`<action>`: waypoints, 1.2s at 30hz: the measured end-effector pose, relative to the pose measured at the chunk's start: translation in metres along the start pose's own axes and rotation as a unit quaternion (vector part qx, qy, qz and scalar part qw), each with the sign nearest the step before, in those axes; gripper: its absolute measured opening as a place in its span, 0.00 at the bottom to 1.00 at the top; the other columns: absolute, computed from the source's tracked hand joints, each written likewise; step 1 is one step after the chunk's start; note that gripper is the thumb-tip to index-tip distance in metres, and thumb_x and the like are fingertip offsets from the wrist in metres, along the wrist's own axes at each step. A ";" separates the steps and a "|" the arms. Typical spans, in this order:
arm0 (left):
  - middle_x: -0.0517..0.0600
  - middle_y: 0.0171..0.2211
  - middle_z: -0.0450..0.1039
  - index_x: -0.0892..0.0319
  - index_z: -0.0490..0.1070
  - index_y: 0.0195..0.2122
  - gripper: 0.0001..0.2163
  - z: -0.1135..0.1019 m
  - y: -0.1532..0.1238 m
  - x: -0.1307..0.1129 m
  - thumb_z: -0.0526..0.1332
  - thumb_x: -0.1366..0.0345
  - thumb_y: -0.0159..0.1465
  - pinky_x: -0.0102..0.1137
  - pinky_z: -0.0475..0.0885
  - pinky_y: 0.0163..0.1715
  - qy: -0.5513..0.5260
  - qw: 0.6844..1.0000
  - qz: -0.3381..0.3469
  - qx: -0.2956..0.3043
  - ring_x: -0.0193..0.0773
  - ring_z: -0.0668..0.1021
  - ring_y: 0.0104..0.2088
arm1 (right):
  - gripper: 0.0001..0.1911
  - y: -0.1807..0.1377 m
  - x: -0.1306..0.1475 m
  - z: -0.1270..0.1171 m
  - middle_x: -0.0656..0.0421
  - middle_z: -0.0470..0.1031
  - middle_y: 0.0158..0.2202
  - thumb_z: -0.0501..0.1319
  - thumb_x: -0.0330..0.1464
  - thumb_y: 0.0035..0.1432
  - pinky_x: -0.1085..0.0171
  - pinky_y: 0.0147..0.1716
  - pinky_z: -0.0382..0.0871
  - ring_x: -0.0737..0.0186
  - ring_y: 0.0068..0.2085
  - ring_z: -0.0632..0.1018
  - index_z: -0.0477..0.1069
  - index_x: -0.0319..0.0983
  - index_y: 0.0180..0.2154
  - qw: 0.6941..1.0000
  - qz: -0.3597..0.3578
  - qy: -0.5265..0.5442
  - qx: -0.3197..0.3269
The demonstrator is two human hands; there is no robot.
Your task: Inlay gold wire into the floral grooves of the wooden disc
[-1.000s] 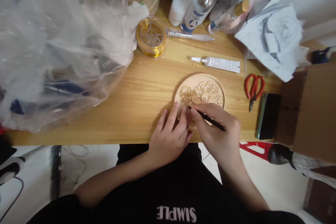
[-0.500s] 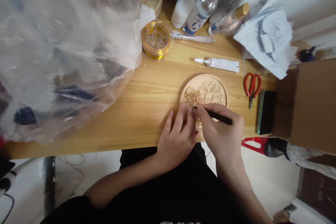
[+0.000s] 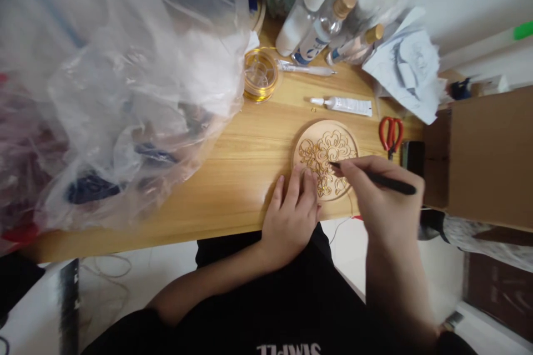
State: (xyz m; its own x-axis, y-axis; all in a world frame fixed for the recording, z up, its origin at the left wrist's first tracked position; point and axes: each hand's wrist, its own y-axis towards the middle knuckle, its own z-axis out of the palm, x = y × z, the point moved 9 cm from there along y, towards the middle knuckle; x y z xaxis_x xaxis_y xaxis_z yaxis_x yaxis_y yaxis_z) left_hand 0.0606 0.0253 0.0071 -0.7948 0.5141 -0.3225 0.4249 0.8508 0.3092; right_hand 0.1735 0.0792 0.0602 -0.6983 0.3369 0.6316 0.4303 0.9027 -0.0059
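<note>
On the table sits a round wooden plate (image 3: pixel 302 136) with a raised rim, carrying a flower pattern of gold wire (image 3: pixel 333 147). My left hand (image 3: pixel 291 216) rests at the plate's lower left, fingers stretched out and fingertips on its edge. Black tweezers (image 3: pixel 393 182) are gripped in my right hand (image 3: pixel 385 205), their tip pointing left over the middle of the pattern. Whether the tip touches the wire or holds a piece, I cannot tell. Above the plate lies a white glue tube (image 3: pixel 350 105) with a small gold bit (image 3: pixel 313 110) by its nozzle.
A large clear plastic bag (image 3: pixel 145 94) covers the left side. A spool of gold wire (image 3: pixel 261 75), a pen (image 3: pixel 306 69) and several bottles (image 3: pixel 310 39) stand behind. Red-handled pliers (image 3: pixel 390 133), a phone (image 3: pixel 413 158), crumpled paper (image 3: pixel 406 66) and a cardboard box (image 3: pixel 491 155) are at right.
My right hand has moved right, away from my left fingers, and the tweezers' tip now sits over the pattern's middle. My left hand stays at the plate's edge. The view has shifted slightly.
</note>
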 end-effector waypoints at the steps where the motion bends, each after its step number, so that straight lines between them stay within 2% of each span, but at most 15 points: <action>1: 0.55 0.59 0.67 0.69 0.66 0.59 0.22 0.000 0.000 0.000 0.52 0.61 0.69 0.41 0.68 0.57 0.005 1.000 0.002 -0.001 0.49 0.67 0.62 | 0.04 0.003 0.001 -0.008 0.61 0.79 0.25 0.66 0.32 0.51 0.64 0.29 0.74 0.63 0.28 0.79 0.77 0.41 0.26 1.000 -0.012 0.003 -0.004; 4: 0.55 0.59 0.68 0.69 0.67 0.58 0.21 -0.001 0.000 0.000 0.52 0.61 0.69 0.41 0.68 0.56 0.015 1.000 0.002 -0.004 0.50 0.68 0.61 | 0.03 0.017 -0.002 -0.021 0.60 0.81 0.30 0.68 0.34 0.52 0.62 0.35 0.76 0.61 0.33 0.81 0.79 0.43 0.31 0.997 -0.059 0.018 0.045; 6: 0.55 0.59 0.68 0.69 0.67 0.57 0.21 -0.001 0.000 -0.001 0.53 0.62 0.68 0.42 0.68 0.56 0.014 1.000 0.003 -0.003 0.51 0.68 0.61 | 0.05 0.026 -0.009 -0.019 0.60 0.81 0.34 0.68 0.34 0.52 0.61 0.39 0.77 0.60 0.37 0.81 0.79 0.44 0.34 0.990 -0.092 0.024 0.108; 8: 0.56 0.58 0.68 0.69 0.68 0.57 0.20 -0.002 0.000 -0.001 0.53 0.62 0.68 0.42 0.69 0.56 0.012 1.000 0.004 -0.006 0.51 0.68 0.61 | 0.06 0.038 -0.023 -0.017 0.59 0.81 0.35 0.68 0.34 0.52 0.59 0.41 0.77 0.59 0.39 0.81 0.79 0.44 0.35 0.984 -0.113 0.037 0.135; 11: 0.55 0.58 0.69 0.68 0.68 0.57 0.20 -0.004 0.001 -0.002 0.54 0.61 0.68 0.42 0.69 0.56 0.010 1.000 0.000 -0.014 0.52 0.69 0.60 | 0.05 0.058 -0.053 -0.026 0.59 0.81 0.38 0.67 0.35 0.53 0.56 0.47 0.75 0.58 0.43 0.80 0.79 0.45 0.34 0.986 -0.114 0.099 0.064; 13: 0.55 0.58 0.69 0.69 0.68 0.57 0.21 -0.004 0.001 -0.003 0.54 0.61 0.68 0.43 0.68 0.56 0.005 1.000 -0.001 -0.015 0.53 0.68 0.61 | 0.06 0.067 -0.078 -0.024 0.58 0.81 0.40 0.67 0.38 0.53 0.53 0.49 0.74 0.57 0.44 0.80 0.79 0.43 0.33 0.983 -0.071 0.164 0.042; 17: 0.57 0.58 0.69 0.69 0.66 0.59 0.22 -0.005 0.000 -0.005 0.55 0.60 0.67 0.44 0.68 0.56 0.000 1.000 -0.003 -0.011 0.54 0.67 0.61 | 0.11 0.064 -0.106 -0.007 0.56 0.81 0.39 0.69 0.40 0.50 0.51 0.47 0.76 0.57 0.40 0.82 0.78 0.41 0.34 0.964 0.012 0.258 0.067; 22: 0.57 0.58 0.68 0.68 0.66 0.58 0.23 -0.007 0.002 -0.004 0.56 0.57 0.67 0.43 0.68 0.56 0.029 0.999 0.017 0.029 0.54 0.67 0.61 | 0.11 0.044 -0.113 -0.015 0.56 0.82 0.34 0.70 0.40 0.48 0.56 0.37 0.79 0.57 0.37 0.82 0.78 0.40 0.31 0.958 0.045 0.282 0.028; 25: 0.56 0.59 0.68 0.67 0.64 0.59 0.24 -0.009 0.004 0.002 0.57 0.56 0.67 0.42 0.65 0.59 0.029 0.996 0.059 0.063 0.50 0.67 0.62 | 0.11 0.030 -0.122 -0.021 0.55 0.81 0.36 0.69 0.40 0.49 0.61 0.30 0.78 0.57 0.36 0.82 0.79 0.40 0.31 0.959 0.056 0.277 0.017; 28: 0.55 0.60 0.66 0.64 0.63 0.61 0.25 -0.007 0.008 0.011 0.57 0.54 0.67 0.42 0.60 0.62 0.012 0.986 0.124 0.112 0.48 0.63 0.64 | 0.11 0.021 -0.129 -0.027 0.54 0.82 0.37 0.69 0.40 0.50 0.62 0.27 0.78 0.58 0.34 0.82 0.79 0.40 0.33 0.963 0.052 0.263 0.018; 31: 0.54 0.61 0.65 0.62 0.61 0.62 0.25 -0.004 0.011 0.019 0.56 0.54 0.67 0.42 0.58 0.64 -0.002 0.971 0.188 0.150 0.47 0.62 0.65 | 0.09 0.024 -0.122 -0.038 0.55 0.82 0.34 0.69 0.37 0.51 0.61 0.31 0.79 0.58 0.33 0.82 0.79 0.40 0.34 0.970 0.008 0.243 0.020; 33: 0.54 0.62 0.64 0.62 0.61 0.63 0.26 -0.003 0.013 0.023 0.56 0.54 0.67 0.42 0.57 0.64 -0.003 0.963 0.214 0.166 0.47 0.60 0.66 | 0.07 0.032 -0.102 -0.043 0.57 0.82 0.33 0.69 0.35 0.51 0.60 0.36 0.80 0.59 0.35 0.82 0.79 0.41 0.34 0.972 -0.059 0.220 0.053; 35: 0.52 0.63 0.63 0.60 0.60 0.63 0.25 -0.001 0.014 0.026 0.56 0.54 0.68 0.42 0.55 0.64 0.000 0.956 0.235 0.175 0.47 0.59 0.66 | 0.07 0.037 -0.071 -0.036 0.58 0.82 0.35 0.68 0.32 0.52 0.61 0.37 0.79 0.60 0.36 0.82 0.79 0.42 0.36 0.956 -0.142 0.205 0.152; 36: 0.52 0.63 0.62 0.60 0.61 0.63 0.25 0.000 0.015 0.026 0.55 0.54 0.68 0.41 0.55 0.65 0.001 0.954 0.243 0.176 0.46 0.59 0.66 | 0.08 0.038 -0.054 -0.029 0.58 0.82 0.35 0.68 0.31 0.52 0.62 0.37 0.79 0.61 0.37 0.82 0.79 0.42 0.37 0.938 -0.181 0.203 0.215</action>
State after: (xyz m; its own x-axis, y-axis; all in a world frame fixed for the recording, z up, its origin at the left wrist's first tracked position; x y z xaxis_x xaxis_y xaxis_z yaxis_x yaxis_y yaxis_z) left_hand 0.0459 0.0514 0.0037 -0.4669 0.8578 -0.2151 0.8629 0.4951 0.1015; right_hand 0.2446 0.0874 0.0483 -0.4406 -0.0645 0.8954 -0.1247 0.9921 0.0101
